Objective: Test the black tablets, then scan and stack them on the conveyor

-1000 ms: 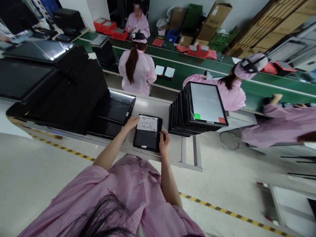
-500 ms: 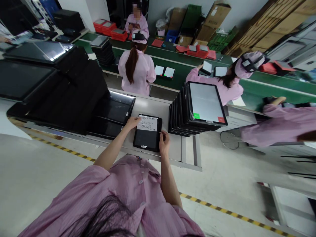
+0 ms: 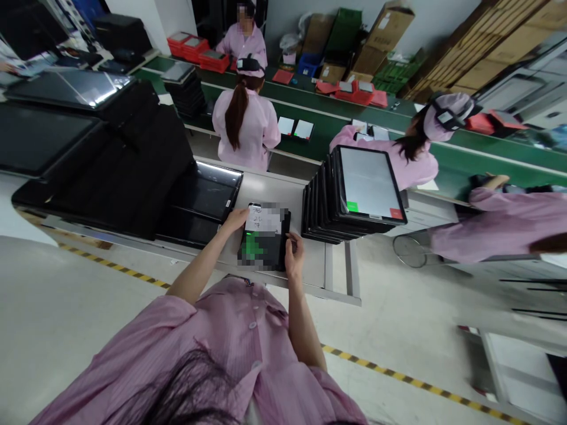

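Observation:
A black tablet (image 3: pixel 266 252) lies flat on the grey bench in front of me, its lower screen showing a green patch, partly pixelated. Across its upper half is a white paper (image 3: pixel 262 219) with handwriting. My left hand (image 3: pixel 236 221) is closed at the upper left edge, fingertips by the paper. At the right edge, my right hand (image 3: pixel 295 252) pinches the tablet's side with curled fingers. To the right stands a tall stack of tablets (image 3: pixel 370 180), the top one lit white with green and red corner blocks. Dark tablets (image 3: pixel 208 192) lie left of my left hand.
High piles of black tablets (image 3: pixel 119 159) fill the bench's left end. Beyond the grey bench (image 3: pixel 261 186), co-workers in pink sit along a green worktable (image 3: pixel 310 150) with red trays (image 3: pixel 354 91). A metal frame (image 3: pixel 352 274) sticks out at the bench's right end.
The tablet's dark lower screen has lit up with green. Both my hands stay nearly where they were. A co-worker at the right has lowered a tablet to the green worktable.

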Demonstrator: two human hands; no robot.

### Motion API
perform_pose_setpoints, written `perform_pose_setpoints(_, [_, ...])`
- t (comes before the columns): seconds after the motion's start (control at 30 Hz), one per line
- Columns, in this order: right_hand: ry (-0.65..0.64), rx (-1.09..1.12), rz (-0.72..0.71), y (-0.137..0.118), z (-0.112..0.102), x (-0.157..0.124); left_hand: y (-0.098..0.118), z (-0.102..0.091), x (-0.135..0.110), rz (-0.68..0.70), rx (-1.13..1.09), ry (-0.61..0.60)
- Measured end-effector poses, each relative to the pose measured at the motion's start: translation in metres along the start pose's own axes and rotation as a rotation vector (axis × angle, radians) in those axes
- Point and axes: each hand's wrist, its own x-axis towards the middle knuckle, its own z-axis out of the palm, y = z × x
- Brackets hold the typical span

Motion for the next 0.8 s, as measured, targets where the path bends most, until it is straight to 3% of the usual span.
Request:
perform_pose_setpoints(0.23, [-0.176,-0.057,-0.192,-0.017,-0.006,-0.007,0.006,-0.003,-0.006,0.01,0.041,-0.009])
perform_pose_setpoints(0.53, [-0.204,-0.066,-0.147,-0.016,-0.003,-0.005,0.006,-0.005,-0.009,-0.002,0.03,-0.013])
perform_pose_setpoints(0.8, [-0.227,-0.089,-0.164,-0.009,0.002,0.013,0.008,-0.006,-0.009,0.0,0.073,-0.002])
